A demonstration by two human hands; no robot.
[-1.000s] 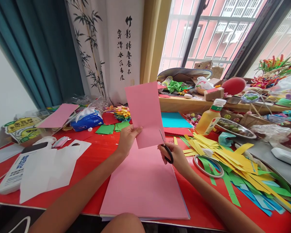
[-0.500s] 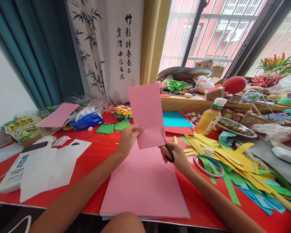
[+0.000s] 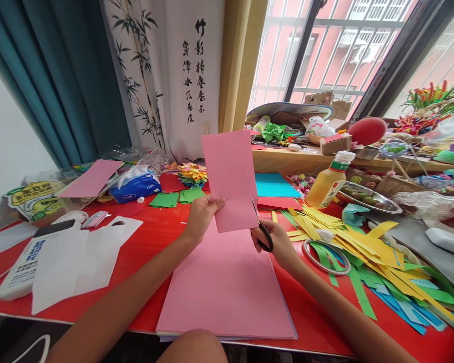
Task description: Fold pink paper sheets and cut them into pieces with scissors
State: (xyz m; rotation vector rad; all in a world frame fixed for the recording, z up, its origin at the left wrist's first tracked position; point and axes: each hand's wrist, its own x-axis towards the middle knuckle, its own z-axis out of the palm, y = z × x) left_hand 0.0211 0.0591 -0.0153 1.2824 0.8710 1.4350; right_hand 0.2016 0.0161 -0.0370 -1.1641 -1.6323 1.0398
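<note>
My left hand (image 3: 202, 214) pinches the lower left edge of an upright pink sheet (image 3: 230, 176), held above the red table (image 3: 144, 247). My right hand (image 3: 274, 242) grips black-handled scissors (image 3: 263, 232), whose blades meet the sheet's lower right edge. Below both hands a stack of larger pink paper (image 3: 223, 287) lies flat on the table.
Yellow, green and blue paper strips (image 3: 382, 267) pile up at the right beside a tape ring (image 3: 325, 249), a juice bottle (image 3: 329, 181) and a metal bowl (image 3: 366, 196). White bags (image 3: 75, 262) and a tissue pack (image 3: 136, 186) lie at the left. The windowsill behind holds clutter.
The pink sheet and both hands have drifted slightly to the right; the scissors stay at the sheet's lower right edge.
</note>
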